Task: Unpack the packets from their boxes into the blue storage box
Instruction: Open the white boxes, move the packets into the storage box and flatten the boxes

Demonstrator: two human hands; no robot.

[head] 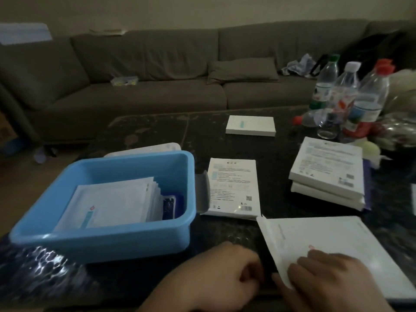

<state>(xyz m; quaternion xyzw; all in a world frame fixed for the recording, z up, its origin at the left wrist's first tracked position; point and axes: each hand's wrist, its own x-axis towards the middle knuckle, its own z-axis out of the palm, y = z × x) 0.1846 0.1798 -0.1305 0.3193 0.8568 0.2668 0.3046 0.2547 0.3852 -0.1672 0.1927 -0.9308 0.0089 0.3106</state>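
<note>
Both my hands sit low at the near edge of the worktop (270,154), close together but not touching. My left hand (221,273) lies knuckles up, its fingers curled under towards the palm, the forearm running back to the bottom of the view; in this dim, smeared view I cannot tell for sure whether it holds anything, though it looks empty. My right hand (326,275) is just beside it, back upward, fingers spread forward and laid flat, thumb reaching out to the left. Its wrist and forearm slant off to the lower right.
</note>
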